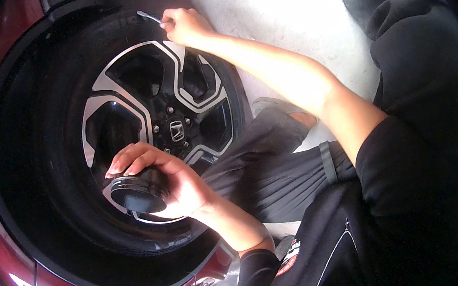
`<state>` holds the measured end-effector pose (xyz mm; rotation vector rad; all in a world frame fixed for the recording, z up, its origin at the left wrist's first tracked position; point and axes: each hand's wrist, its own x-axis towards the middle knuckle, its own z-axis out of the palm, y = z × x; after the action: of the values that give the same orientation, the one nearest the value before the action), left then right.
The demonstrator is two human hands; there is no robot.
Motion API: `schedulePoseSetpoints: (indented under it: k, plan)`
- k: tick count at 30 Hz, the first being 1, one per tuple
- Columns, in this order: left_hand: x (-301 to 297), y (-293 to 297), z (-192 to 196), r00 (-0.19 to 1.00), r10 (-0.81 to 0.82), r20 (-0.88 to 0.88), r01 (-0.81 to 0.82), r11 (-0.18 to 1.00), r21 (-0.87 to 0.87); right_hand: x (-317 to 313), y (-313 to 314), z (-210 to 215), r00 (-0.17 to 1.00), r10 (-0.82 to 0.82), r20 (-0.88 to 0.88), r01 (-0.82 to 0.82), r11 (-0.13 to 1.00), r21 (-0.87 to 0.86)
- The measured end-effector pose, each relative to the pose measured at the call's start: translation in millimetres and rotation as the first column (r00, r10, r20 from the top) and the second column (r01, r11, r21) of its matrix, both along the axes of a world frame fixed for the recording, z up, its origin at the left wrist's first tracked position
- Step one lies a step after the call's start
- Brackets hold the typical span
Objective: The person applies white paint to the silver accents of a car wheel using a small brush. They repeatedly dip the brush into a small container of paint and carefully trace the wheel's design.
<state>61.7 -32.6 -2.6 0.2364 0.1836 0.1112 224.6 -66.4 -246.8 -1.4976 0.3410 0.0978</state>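
Note:
My left hand [155, 168] is wrapped round a short, round black jar [138, 199] in front of the lower part of the wheel. Its dark round face is turned toward me; whether that is a lid, a base or its contents I cannot tell. With my right hand [184, 25] I pinch a thin, toothbrush-like brush [150, 16], its pale head over the upper sidewall of the black tyre [120, 34]. Whether the bristles touch the rubber is too small to see. Inside the tyre sits a black and silver alloy wheel [143, 110] with several lug nuts round its centre cap.
A glossy dark red car body [12, 247] and a black wheel arch [16, 184] curve round the tyre on the left and below. Pale concrete floor [282, 12] lies beyond. My bent legs in dark trousers [278, 177] are close to the wheel's right side.

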Motion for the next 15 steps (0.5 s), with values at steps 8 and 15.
schedulePoseSetpoints:
  k: [8, 15]
  plan:
    - [7.6, -7.3, -4.9, 1.000, -0.002, 0.030, 0.000, 0.999, 0.049, -8.0, 6.5, 5.0, 0.997, -0.052, -0.064, 0.056, 0.997, 0.057]
    - [-2.4, 3.8, 2.5, 0.999, 0.016, 0.031, -0.019, 0.996, 0.091, -11.6, 24.0, 10.8, 0.991, 0.019, -0.134, 0.015, 0.969, 0.248]
